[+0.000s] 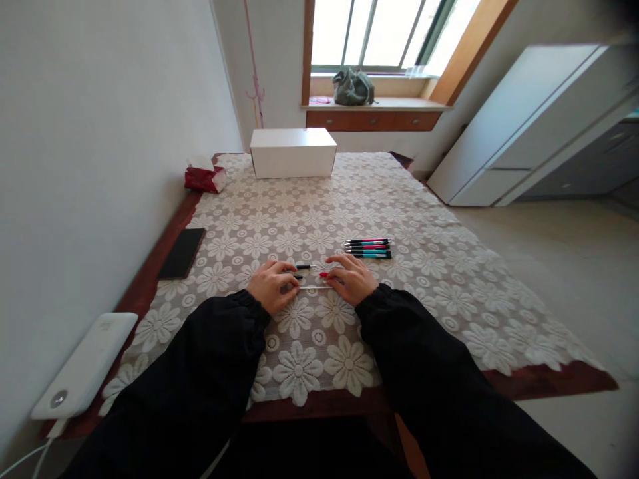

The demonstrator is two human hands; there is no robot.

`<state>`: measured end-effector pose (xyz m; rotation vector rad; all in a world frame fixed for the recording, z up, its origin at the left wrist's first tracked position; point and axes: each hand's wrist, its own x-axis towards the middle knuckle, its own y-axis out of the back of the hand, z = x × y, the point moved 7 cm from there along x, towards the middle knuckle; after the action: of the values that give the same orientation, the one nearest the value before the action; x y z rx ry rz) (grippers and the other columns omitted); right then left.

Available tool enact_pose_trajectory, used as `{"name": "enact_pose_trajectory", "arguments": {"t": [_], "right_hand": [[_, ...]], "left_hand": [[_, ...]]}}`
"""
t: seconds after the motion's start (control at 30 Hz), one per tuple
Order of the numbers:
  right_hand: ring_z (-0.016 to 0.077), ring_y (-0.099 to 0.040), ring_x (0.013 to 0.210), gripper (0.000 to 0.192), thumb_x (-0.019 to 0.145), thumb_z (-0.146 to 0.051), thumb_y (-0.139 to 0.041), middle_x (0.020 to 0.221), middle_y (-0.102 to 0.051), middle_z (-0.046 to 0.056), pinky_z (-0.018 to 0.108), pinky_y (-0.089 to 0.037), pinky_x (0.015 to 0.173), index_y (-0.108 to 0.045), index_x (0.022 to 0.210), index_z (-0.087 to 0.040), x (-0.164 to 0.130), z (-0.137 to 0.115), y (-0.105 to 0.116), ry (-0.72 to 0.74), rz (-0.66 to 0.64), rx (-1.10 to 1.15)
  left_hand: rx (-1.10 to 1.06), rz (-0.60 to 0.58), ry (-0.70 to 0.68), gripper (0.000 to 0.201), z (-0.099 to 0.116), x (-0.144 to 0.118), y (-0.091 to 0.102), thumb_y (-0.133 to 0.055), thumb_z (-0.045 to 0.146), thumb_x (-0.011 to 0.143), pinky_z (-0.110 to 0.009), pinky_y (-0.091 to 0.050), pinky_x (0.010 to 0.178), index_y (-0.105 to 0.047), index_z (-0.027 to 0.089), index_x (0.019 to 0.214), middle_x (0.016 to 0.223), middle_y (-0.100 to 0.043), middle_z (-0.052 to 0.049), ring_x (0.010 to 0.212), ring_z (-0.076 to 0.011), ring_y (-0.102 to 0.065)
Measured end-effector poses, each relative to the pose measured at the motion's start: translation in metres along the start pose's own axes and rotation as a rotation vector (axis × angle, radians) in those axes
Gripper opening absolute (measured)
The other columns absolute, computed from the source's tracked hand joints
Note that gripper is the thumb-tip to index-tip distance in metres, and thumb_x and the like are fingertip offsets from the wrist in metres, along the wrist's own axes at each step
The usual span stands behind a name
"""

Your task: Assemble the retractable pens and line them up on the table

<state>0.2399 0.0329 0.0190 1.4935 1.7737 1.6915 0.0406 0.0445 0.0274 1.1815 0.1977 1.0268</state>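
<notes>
My left hand (272, 286) rests low over the tablecloth, fingers curled together at one end of a thin white rod (315, 287). At the rod's other end, the thumb and fingers of my right hand (352, 279) are pinched. Just beyond the rod, a dark pen tip with a silver point (305, 267) sticks out past my left fingers. A short black piece (298, 277) shows under them, and a small red piece (324, 274) lies by my right fingertips. Beyond my right hand, several black pens with red and blue barrels (368, 249) lie side by side.
A white lace cloth (294, 219) covers the wooden table. On it stand a white box (293, 161) at the back and a red tissue pack (206, 179) at the far left. A black phone-like slab (182, 253) and a white device with a cable (87, 364) lie along the left edge.
</notes>
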Motion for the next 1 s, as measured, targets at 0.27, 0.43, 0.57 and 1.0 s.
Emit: {"name": "enact_pose_trajectory", "arguments": {"t": [0.27, 0.43, 0.57, 1.0], "right_hand": [[0.0273, -0.059, 0.113, 0.011, 0.092, -0.022, -0.063, 0.123, -0.067, 0.008, 0.047, -0.051, 0.1, -0.073, 0.087, -0.023, 0.001, -0.004, 0.009, 0.028, 0.042, 0.02], [0.0288, -0.056, 0.12, 0.005, 0.088, -0.025, -0.067, 0.128, -0.065, 0.009, 0.05, -0.048, 0.106, -0.071, 0.087, -0.023, 0.0, -0.006, 0.013, 0.086, 0.004, 0.077], [0.0316, -0.051, 0.128, 0.004, 0.085, -0.027, -0.071, 0.134, -0.061, 0.009, 0.054, -0.045, 0.108, -0.07, 0.085, -0.023, -0.002, -0.007, 0.007, 0.123, -0.078, 0.056], [0.0309, -0.05, 0.13, 0.005, 0.087, -0.022, -0.07, 0.135, -0.061, 0.008, 0.055, -0.046, 0.109, -0.074, 0.085, -0.024, -0.001, -0.005, 0.002, 0.122, -0.088, 0.038]], "left_hand": [[-0.012, 0.008, 0.005, 0.006, 0.0, 0.0, 0.001, -0.073, 0.026, 0.084, -0.044, -0.054, 0.096, -0.077, 0.026, 0.079, 0.114, -0.071, -0.004, 0.106, -0.0246, -0.06], [-0.012, 0.008, 0.003, 0.004, 0.002, -0.001, 0.002, -0.073, 0.027, 0.084, -0.044, -0.054, 0.096, -0.076, 0.025, 0.083, 0.116, -0.07, -0.004, 0.105, -0.0247, -0.061], [-0.026, 0.015, -0.024, 0.004, 0.005, -0.001, 0.004, -0.072, 0.025, 0.084, -0.045, -0.053, 0.099, -0.074, 0.025, 0.087, 0.118, -0.069, -0.005, 0.106, -0.0246, -0.062], [-0.039, -0.002, -0.029, 0.005, 0.007, -0.001, 0.005, -0.072, 0.028, 0.084, -0.046, -0.054, 0.097, -0.076, 0.025, 0.086, 0.117, -0.069, -0.006, 0.107, -0.0254, -0.062]]}}
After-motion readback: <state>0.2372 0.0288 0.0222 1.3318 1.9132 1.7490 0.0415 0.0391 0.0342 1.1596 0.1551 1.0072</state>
